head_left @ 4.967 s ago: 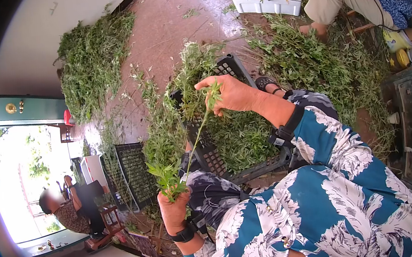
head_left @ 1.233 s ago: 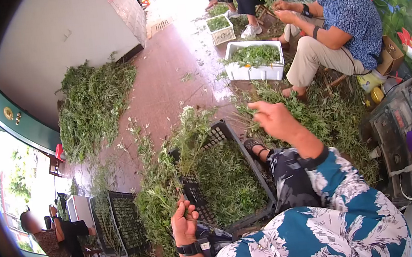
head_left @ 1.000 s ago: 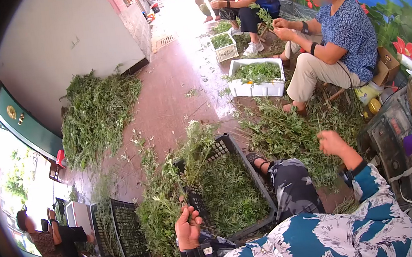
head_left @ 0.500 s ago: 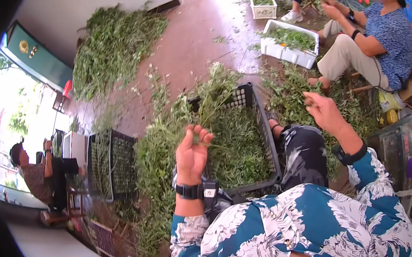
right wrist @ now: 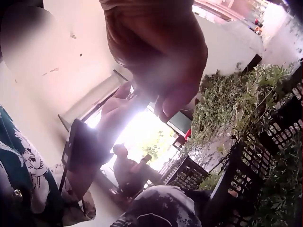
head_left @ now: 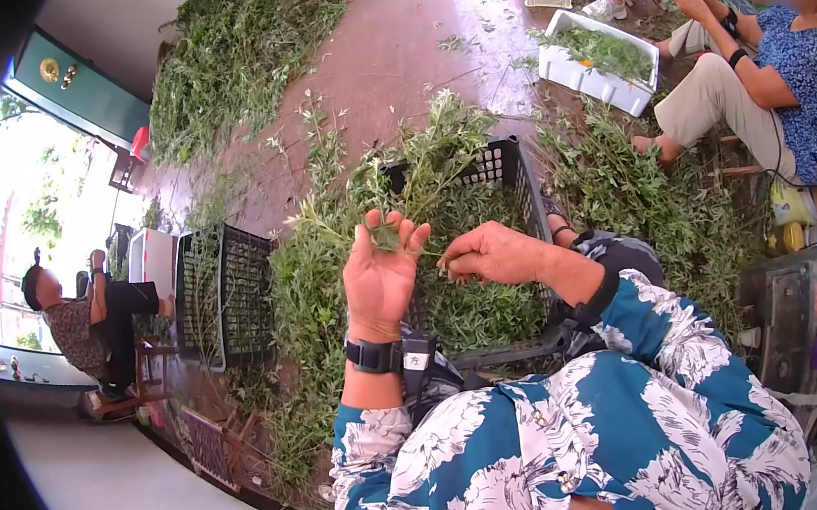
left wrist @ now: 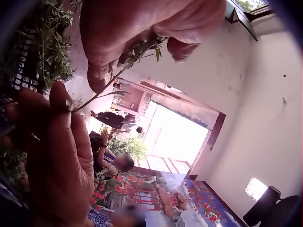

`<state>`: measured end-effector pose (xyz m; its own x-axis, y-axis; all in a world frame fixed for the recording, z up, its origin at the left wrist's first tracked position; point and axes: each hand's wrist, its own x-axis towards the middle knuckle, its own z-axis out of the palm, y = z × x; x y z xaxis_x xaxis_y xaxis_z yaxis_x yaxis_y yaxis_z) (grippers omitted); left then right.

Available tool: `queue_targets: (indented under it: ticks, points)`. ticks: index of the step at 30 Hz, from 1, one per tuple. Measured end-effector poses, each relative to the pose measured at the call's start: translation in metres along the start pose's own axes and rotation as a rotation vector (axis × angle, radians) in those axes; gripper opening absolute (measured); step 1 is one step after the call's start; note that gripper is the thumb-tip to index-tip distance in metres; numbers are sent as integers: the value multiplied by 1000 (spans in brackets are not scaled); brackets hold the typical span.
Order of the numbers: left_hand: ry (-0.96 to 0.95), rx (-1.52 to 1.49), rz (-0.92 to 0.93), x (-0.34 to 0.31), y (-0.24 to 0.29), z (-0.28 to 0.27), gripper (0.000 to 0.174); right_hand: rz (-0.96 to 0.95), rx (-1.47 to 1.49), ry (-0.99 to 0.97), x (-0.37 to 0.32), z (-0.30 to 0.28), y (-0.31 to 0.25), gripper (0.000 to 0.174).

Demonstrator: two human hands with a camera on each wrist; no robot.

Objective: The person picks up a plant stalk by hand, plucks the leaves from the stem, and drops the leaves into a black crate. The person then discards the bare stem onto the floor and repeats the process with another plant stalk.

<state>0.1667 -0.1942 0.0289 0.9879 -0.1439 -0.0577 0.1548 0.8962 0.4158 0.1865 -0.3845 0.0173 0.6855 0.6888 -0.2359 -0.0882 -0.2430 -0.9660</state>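
A thin leafy stem (left wrist: 113,78) runs between my two hands. My left hand (head_left: 381,273) is palm up with curled fingers, holding the leafy part of the stem, as the left wrist view shows. With thumb and fingertips my right hand (head_left: 498,255) pinches the other end. Both hands are over the near side of a black plastic crate (head_left: 522,168) that holds loose green leaves (head_left: 485,317). Long leafy stalks (head_left: 443,157) lean over the crate's far left corner. In the right wrist view, the right hand (right wrist: 161,52) hides most of the stem.
Heaped stalks lie left of the crate (head_left: 315,364), on the right (head_left: 629,172) and by the wall (head_left: 239,64). A white box (head_left: 597,61) of leaves stands ahead, near a seated person (head_left: 779,87). Another person (head_left: 87,319) sits far left beside a second black crate (head_left: 223,294).
My right hand swung out right over the stalk heap, then came back to my left hand and pinches the stem. Five seconds ago, a longer stem stretched between my hands. The head view has shifted.
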Motion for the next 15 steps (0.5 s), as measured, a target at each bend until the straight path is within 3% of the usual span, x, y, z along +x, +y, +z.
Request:
queue_targets:
  ticks: [6, 7, 10, 15]
  points:
    - [-32, 134, -91, 2, -7, -19, 32, 61, 422, -137, 1, -14, 19, 27]
    - [-68, 172, -119, 1, -7, -24, 32, 57, 454, -148, 0, -14, 20, 27]
    - [73, 315, -151, -4, -12, -33, 33, 70, 552, -162, 0, -15, 24, 24]
    - [57, 456, -114, -6, -20, -32, 35, 120, 601, -209, 1, -19, 31, 26]
